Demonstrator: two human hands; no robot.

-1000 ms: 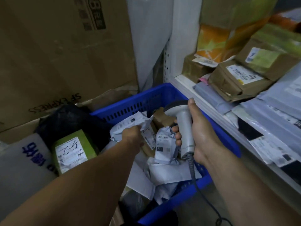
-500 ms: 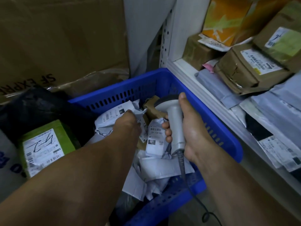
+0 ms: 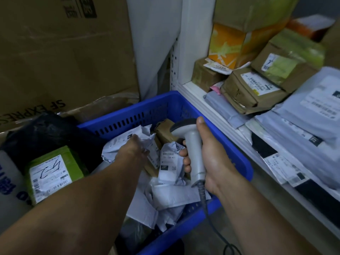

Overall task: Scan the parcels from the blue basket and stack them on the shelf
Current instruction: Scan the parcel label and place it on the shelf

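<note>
Parcels (image 3: 168, 162), crumpled pale bags, fill blue basket (image 3: 128, 115).

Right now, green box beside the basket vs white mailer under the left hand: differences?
The green box is rigid, outside the blue basket; the white mailer is crumpled, inside it. The left hand grips the white mailer; the green box is untouched. Both carry printed labels.

Slotted plastic basket (image 3: 128, 115) holds crumpled, matt plastic mailers (image 3: 169, 197).

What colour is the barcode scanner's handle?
Light grey. The barcode scanner sits in the right hand; head view shows it best.
</note>
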